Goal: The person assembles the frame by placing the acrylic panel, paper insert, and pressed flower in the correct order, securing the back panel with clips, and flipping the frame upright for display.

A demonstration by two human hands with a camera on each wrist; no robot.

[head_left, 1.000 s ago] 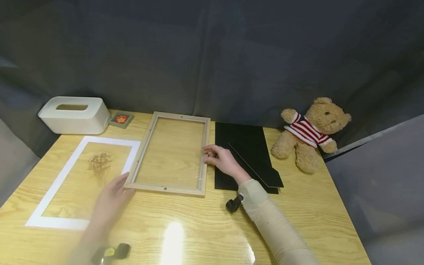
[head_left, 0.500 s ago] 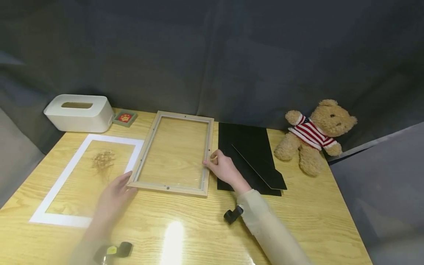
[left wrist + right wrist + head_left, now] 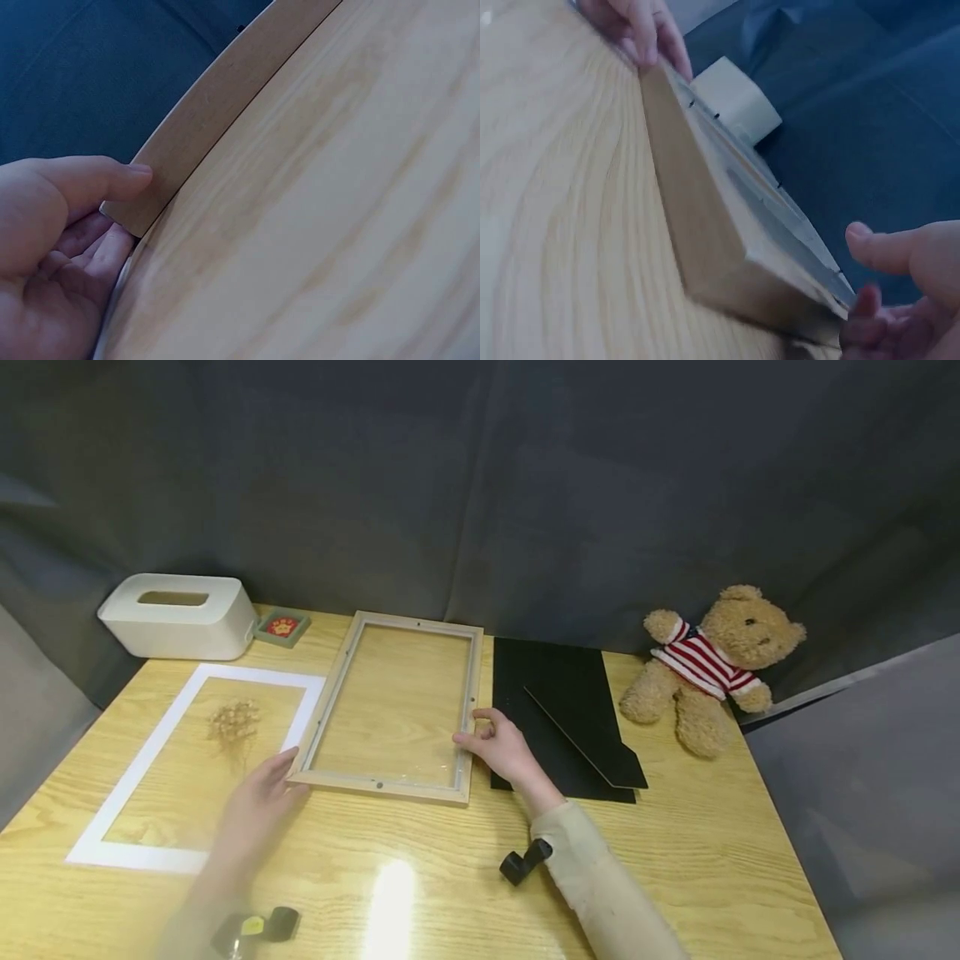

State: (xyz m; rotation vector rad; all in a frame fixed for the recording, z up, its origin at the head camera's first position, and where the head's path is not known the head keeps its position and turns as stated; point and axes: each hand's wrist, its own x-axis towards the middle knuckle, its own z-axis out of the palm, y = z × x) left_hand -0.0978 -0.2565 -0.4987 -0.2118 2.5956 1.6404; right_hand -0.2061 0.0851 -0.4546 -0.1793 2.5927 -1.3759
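Note:
A light wooden picture frame (image 3: 420,791) with a clear pane lies on the table, small dark metal tabs along its inner edge. My left hand (image 3: 255,810) holds its near left corner. In the left wrist view, the thumb lies on the frame's side (image 3: 206,112) and the fingers go round the corner. My right hand (image 3: 506,747) is at the right bar, thumb reaching over it and fingers loosely bent. From the right wrist view, the right thumb (image 3: 885,251) stands off the frame, with the fingertips close to its edge.
A clear sheet with a white border (image 3: 142,858) and dried flowers (image 3: 234,722) lies left. A black backing board (image 3: 543,664) with a stand flap (image 3: 600,747) lies right. Behind are a white tissue box (image 3: 187,631), a green-edged tile (image 3: 282,627) and a teddy bear (image 3: 701,664).
The right hand has slid a little nearer along the frame's right bar, and its thumb has spread from the index finger. The left hand stays at the corner. The view has shifted slightly.

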